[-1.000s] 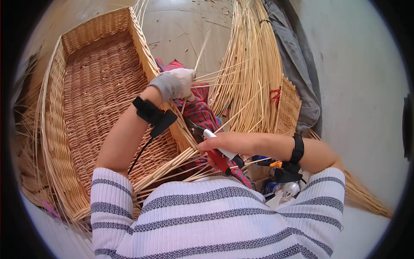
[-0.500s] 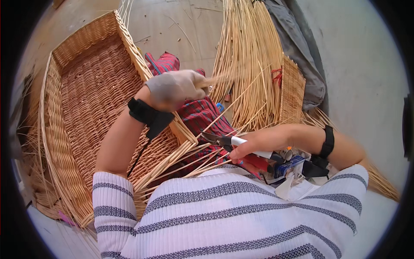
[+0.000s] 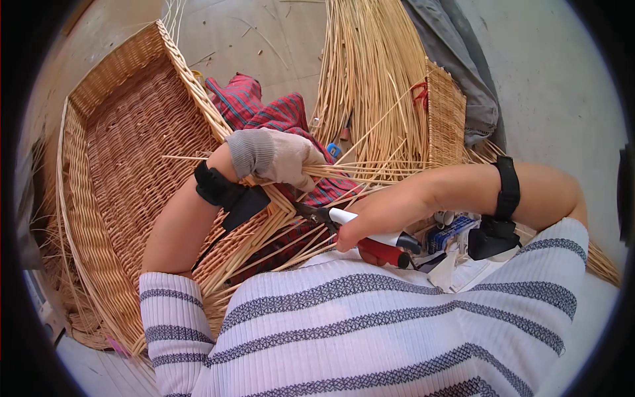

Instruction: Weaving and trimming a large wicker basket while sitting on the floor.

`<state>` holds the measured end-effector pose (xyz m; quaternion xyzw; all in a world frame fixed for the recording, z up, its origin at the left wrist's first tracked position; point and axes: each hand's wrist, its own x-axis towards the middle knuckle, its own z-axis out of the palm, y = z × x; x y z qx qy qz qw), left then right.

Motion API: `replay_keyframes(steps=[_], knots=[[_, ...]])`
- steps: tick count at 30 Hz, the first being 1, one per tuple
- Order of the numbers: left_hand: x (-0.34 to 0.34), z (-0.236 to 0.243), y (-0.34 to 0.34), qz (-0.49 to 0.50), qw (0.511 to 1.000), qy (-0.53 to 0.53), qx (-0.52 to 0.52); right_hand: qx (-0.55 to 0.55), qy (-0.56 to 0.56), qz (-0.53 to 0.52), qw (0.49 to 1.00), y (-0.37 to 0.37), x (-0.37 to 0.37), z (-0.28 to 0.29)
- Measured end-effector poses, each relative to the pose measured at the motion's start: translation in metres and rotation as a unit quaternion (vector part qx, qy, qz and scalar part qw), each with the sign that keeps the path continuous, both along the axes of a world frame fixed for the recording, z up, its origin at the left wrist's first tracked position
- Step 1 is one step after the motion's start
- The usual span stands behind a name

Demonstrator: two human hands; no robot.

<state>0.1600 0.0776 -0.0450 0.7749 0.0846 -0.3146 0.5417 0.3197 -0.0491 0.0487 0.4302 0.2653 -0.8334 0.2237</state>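
Observation:
A large rectangular wicker basket [image 3: 142,126] lies tilted on my left, its open side facing up. My left hand [image 3: 288,159], in a pale glove with a grey cuff, grips several wicker rods [image 3: 364,171] at the basket's near right corner. Those rods stick out to the right, over my right forearm. Bare and closed, my right hand [image 3: 380,221] holds pruning shears [image 3: 370,238] with one white and one red handle. Their dark blades point left at the basket's corner, just below my gloved hand. Whether the blades touch a rod I cannot tell.
A big bundle of loose rods [image 3: 370,86] lies ahead, with a small woven panel [image 3: 446,116] beside it. Red plaid cloth [image 3: 278,112] is bunched against the basket. A blue tape measure [image 3: 333,150] rests near the bundle. Grey cloth [image 3: 456,66] lies at the right.
My left hand has come down and slightly right with the rods, closer to the shears. The shears have shifted a little left. The basket has moved slightly left.

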Motion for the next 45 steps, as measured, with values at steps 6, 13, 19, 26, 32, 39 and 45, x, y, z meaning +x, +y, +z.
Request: replay_keyframes(steps=[6, 13, 19, 26, 32, 39, 45], knots=[[0.005, -0.011, -0.007, 0.004, 1.000, -0.013, 0.018, 0.098, -0.003, 0.031, 0.995, -0.013, -0.006, -0.005], [0.010, -0.026, 0.000, 0.028, 0.982, -0.067, 0.174, 0.106, 0.114, 0.036, 0.987, -0.054, 0.034, 0.010], [0.019, 0.017, -0.060, -0.023, 0.952, -0.011, 0.305, 0.318, 0.251, -0.129, 0.905, -0.081, 0.046, -0.015], [-0.053, 0.059, -0.137, 0.020, 0.920, -0.143, 0.364, 0.319, 0.303, -0.115, 0.891, -0.058, 0.027, -0.001], [-0.081, 0.025, -0.203, 0.286, 0.805, -0.095, 0.511, 0.437, 0.287, -0.147, 0.840, -0.038, -0.015, -0.051], [-0.108, -0.071, -0.185, 0.330, 0.647, -0.335, 0.600, 0.401, 0.263, -0.199, 0.855, -0.041, -0.053, -0.059], [-0.112, -0.029, -0.152, 0.356, 0.595, -0.261, 0.672, 0.596, 0.194, -0.174, 0.760, -0.028, -0.047, -0.104]])
